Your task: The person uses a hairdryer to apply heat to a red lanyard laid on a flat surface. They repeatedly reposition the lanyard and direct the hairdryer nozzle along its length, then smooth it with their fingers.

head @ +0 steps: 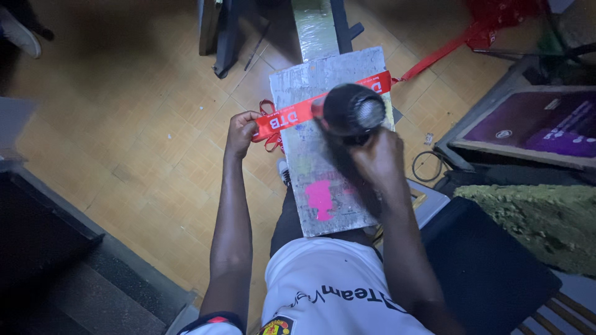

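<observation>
A red ribbon (297, 114) with white lettering lies across a grey board (313, 167) stained with pink paint, which rests on my lap. My left hand (241, 131) pinches the ribbon's left end at the board's left edge. My right hand (376, 156) grips a black hair dryer (351, 110), its round back facing the camera, held just above the ribbon near the board's right side. The ribbon's other end trails off to the upper right.
A tiled orange floor (136, 124) spreads to the left. A framed purple screen (540, 127) and a green rough mat (534, 217) sit at right. A black cable coil (428, 166) lies by the frame. Dark metal legs (223, 37) stand ahead.
</observation>
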